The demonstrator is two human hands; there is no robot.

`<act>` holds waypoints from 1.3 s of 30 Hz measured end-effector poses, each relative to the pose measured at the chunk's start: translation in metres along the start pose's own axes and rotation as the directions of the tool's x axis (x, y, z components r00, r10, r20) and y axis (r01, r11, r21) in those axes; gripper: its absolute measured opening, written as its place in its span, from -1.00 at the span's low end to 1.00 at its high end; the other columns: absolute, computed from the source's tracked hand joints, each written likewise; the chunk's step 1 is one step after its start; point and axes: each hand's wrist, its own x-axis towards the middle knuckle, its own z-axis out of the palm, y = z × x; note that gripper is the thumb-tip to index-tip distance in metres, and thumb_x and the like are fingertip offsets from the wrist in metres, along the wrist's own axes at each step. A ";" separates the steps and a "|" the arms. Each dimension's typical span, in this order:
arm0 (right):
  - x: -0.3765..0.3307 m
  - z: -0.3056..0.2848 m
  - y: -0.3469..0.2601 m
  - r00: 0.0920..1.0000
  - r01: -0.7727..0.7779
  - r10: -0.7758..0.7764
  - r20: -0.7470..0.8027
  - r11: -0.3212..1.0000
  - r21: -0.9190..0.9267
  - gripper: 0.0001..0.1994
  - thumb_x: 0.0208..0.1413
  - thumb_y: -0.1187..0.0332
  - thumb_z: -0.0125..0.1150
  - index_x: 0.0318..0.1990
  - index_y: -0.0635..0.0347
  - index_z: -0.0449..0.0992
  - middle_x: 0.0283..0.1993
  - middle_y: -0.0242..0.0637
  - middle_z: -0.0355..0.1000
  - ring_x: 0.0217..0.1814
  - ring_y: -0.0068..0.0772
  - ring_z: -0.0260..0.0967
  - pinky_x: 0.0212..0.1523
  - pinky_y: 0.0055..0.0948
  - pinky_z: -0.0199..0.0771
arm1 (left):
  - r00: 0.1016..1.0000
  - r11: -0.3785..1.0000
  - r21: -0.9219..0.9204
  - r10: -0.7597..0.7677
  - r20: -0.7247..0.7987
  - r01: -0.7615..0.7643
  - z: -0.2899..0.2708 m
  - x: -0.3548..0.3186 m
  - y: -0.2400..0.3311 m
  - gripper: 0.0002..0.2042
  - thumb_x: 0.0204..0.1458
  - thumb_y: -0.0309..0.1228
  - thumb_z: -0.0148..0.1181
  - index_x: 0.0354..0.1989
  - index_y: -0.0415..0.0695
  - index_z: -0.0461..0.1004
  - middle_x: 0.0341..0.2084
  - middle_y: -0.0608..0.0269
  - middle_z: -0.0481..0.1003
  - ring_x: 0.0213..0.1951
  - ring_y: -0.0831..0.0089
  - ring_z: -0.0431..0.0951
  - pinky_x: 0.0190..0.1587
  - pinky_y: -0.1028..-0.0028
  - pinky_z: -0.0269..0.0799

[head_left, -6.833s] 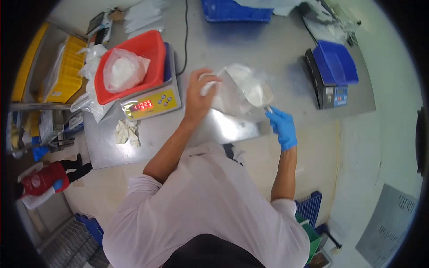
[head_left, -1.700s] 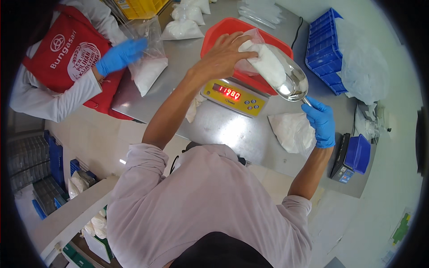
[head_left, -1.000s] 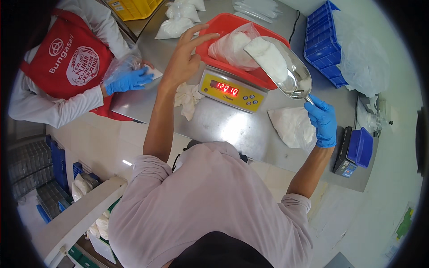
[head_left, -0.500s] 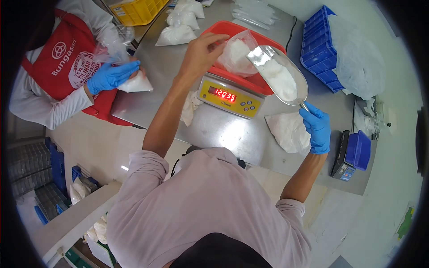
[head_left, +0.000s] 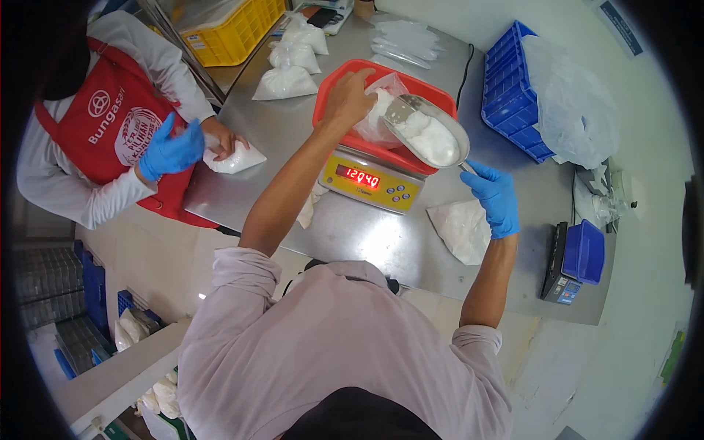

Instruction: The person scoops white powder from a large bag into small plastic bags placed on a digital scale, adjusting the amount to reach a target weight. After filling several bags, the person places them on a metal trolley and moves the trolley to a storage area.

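My bare left hand [head_left: 349,100] pinches the side of a clear plastic bag [head_left: 374,126] partly filled with white powder. The bag stands in a red tray [head_left: 441,101], which rests on a scale [head_left: 350,192] with a yellow front and a lit red display. In my blue-gloved right hand [head_left: 494,199] is the handle of a metal scoop [head_left: 398,111]. White powder [head_left: 431,139] lies heaped in the scoop, whose front lip is at the bag's mouth. Below the scoop, near my right hand, another powder-filled bag [head_left: 462,231] lies on the steel table [head_left: 367,246].
At left, a co-worker in a red apron [head_left: 103,121] handles a small powder bag [head_left: 238,158]. Several filled bags [head_left: 287,82] line the back left near a yellow crate [head_left: 238,37]. A blue crate [head_left: 510,99] with plastic bags stands right, a blue tray [head_left: 584,253] on a black device nearer.
The scoop has moved slightly left, toward the bag, and the scale's reading has changed. The co-worker's gloved hand has come away from the small bag. The whole view has shifted a little.
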 end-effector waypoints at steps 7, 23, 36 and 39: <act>0.004 -0.002 -0.005 0.996 -0.088 0.086 0.028 0.994 0.059 -0.62 -0.08 0.32 0.35 -0.06 0.26 0.59 -0.58 -0.60 0.24 -0.61 -0.79 0.01 -0.60 -0.66 -0.07 | 0.962 0.933 -0.308 -0.107 0.251 0.184 -0.007 0.003 -0.017 -0.61 -0.05 -0.44 0.23 0.03 -0.15 0.48 -0.15 0.07 0.56 -0.11 0.24 0.57 -0.02 0.36 0.44; 0.005 -0.019 -0.031 0.975 -0.210 0.220 -0.036 0.959 0.188 -0.64 -0.02 0.37 0.33 -0.03 0.27 0.56 -0.59 -0.65 0.20 -0.63 -0.84 -0.03 -0.62 -0.69 -0.12 | 0.952 0.724 -0.629 -0.291 0.094 0.284 -0.080 0.018 -0.042 -0.73 0.03 -0.49 0.17 -0.06 -0.21 0.55 -0.27 0.24 0.59 -0.28 0.59 0.52 -0.19 0.59 0.41; 0.016 -0.011 -0.039 0.970 -0.220 0.238 -0.056 0.949 0.228 -0.63 -0.02 0.45 0.29 -0.01 0.33 0.53 -0.62 -0.63 0.19 -0.66 -0.82 -0.02 -0.64 -0.70 -0.14 | 0.968 0.831 -0.507 -0.144 0.205 0.231 -0.066 0.046 -0.060 -0.74 0.01 -0.44 0.19 -0.10 -0.15 0.59 -0.25 0.29 0.60 -0.28 0.56 0.50 -0.18 0.54 0.40; 0.012 -0.010 -0.035 0.968 -0.216 0.240 -0.074 0.947 0.238 -0.62 -0.05 0.45 0.32 -0.01 0.33 0.54 -0.62 -0.62 0.20 -0.65 -0.82 -0.01 -0.64 -0.70 -0.13 | 0.965 0.838 -0.500 -0.113 0.239 0.222 -0.060 0.048 -0.060 -0.73 0.01 -0.45 0.19 -0.09 -0.16 0.58 -0.26 0.27 0.60 -0.27 0.55 0.50 -0.18 0.53 0.42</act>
